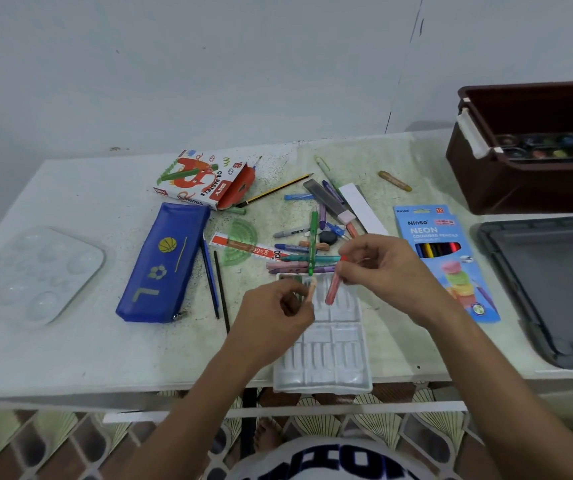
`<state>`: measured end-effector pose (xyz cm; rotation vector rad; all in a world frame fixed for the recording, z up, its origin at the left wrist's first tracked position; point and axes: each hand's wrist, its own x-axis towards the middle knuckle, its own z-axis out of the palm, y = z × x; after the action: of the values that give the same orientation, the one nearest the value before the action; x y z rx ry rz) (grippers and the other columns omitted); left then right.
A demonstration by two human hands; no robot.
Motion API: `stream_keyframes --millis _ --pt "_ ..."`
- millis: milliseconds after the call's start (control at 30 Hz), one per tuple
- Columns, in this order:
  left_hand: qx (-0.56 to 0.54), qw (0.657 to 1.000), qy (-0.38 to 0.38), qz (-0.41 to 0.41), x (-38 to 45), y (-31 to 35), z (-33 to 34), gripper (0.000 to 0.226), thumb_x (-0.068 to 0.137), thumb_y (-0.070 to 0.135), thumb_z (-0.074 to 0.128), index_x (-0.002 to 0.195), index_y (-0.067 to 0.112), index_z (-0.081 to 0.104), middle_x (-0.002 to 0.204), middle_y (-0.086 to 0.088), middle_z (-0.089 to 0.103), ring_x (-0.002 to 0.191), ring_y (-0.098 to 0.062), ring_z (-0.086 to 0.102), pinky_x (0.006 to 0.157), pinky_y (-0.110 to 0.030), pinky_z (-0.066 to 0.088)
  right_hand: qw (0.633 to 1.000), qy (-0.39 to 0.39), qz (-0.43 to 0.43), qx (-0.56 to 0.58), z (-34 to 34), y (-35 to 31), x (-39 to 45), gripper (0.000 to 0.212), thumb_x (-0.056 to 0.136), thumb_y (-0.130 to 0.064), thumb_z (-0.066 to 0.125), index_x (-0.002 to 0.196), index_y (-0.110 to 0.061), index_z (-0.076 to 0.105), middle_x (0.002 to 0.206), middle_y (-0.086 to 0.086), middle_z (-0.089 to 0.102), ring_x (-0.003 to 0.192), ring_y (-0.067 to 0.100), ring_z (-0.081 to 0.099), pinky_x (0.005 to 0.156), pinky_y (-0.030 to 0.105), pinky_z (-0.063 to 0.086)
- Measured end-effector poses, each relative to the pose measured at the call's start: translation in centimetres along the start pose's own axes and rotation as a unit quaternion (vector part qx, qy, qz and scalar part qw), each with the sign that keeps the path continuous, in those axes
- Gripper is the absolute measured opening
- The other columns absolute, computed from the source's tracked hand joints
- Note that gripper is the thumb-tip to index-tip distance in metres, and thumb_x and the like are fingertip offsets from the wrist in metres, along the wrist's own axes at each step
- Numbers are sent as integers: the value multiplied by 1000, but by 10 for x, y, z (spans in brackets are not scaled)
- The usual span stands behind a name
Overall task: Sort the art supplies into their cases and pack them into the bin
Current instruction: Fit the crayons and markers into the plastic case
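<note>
Over the far end of the white moulded plastic pastel tray [326, 355], which lies at the near table edge, we hold both hands close together. Our left hand [278, 310] pinches a pale peach oil pastel [311, 289] in curled fingers, its tip pointing up over the tray's upper slots. Our right hand [378, 265] grips a red oil pastel [334, 285] by its top end, so the stick hangs down just above the tray. Just beyond our hands lies the loose heap of pastels and markers [302, 251]. Left of it rest the blue zipped pencil pouch [163, 261] and the open oil pastels box [205, 178]. At far right stands the brown plastic bin [506, 181], well apart from our hands.
</note>
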<state>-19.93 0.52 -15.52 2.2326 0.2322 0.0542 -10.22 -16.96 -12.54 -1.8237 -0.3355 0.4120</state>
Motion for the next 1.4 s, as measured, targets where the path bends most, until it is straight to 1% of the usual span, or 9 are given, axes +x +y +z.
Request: stream_keyframes --millis 100,267,533,667,867,1000,1167,1267,1400 --pt "29 1000 10 3 0 2 6 7 85 26 66 90 24 69 62 3 63 54 -8 55 53 -18 46 999 1 38 -31 13 8 5 14 79 -11 75 91 -6 69 70 10 68 63 24 70 70 44 59" --pt "67 998 -1 5 1 8 12 14 86 35 62 90 23 67 62 2 62 57 -12 57 61 -35 52 987 42 29 -152 33 15 10 14 77 -19 78 83 -13 66 68 7 67 57 17 62 60 31 54" --pt "77 996 -28 17 8 8 7 17 91 32 58 99 23 70 75 8 67 63 -7 59 60 -19 47 969 30 -18 -243 25 18 -6 26 82 -22 74 107 -15 72 83 -2 66 69 8 61 60 8 42" --pt "100 992 -70 26 14 8 4 22 92 31 59 110 21 68 83 3 69 69 -11 62 69 -29 53 963 -54 -36 -263 22 18 -17 23 85 -18 69 105 -27 73 79 -3 61 62 5 52 56 11 40" --pt "160 982 -81 60 23 3 3 25 90 37 62 110 25 70 76 12 54 66 -5 49 64 -22 36 958 -54 -69 -274 26 19 -19 29 83 -20 71 111 -25 70 77 -19 47 66 -1 49 58 5 37" --pt "166 981 -80 67 25 2 2 24 88 37 64 107 26 71 77 10 54 69 -8 50 67 -27 44 953 -52 -75 -290 26 23 -19 38 84 -24 70 122 -22 64 93 -8 52 75 3 50 65 7 35" --pt "192 975 -94 66 24 2 3 26 89 41 62 110 28 70 88 4 59 81 -14 55 74 -36 51 930 -95 -93 -342 25 22 -17 34 89 -35 61 120 -23 64 82 -14 35 77 4 38 63 11 29" --pt "221 969 -94 65 27 5 2 25 88 41 62 108 29 71 90 5 59 81 -13 55 73 -32 51 914 -110 -85 -380 25 23 -15 36 90 -37 59 122 -22 61 90 -5 36 82 7 37 73 18 31" --pt "236 966 -87 54 30 7 4 25 87 38 65 108 26 71 96 4 64 83 -14 57 71 -29 48 919 -102 -98 -369 26 25 -13 35 87 -33 65 118 -18 64 90 -6 41 83 7 39 73 18 32"
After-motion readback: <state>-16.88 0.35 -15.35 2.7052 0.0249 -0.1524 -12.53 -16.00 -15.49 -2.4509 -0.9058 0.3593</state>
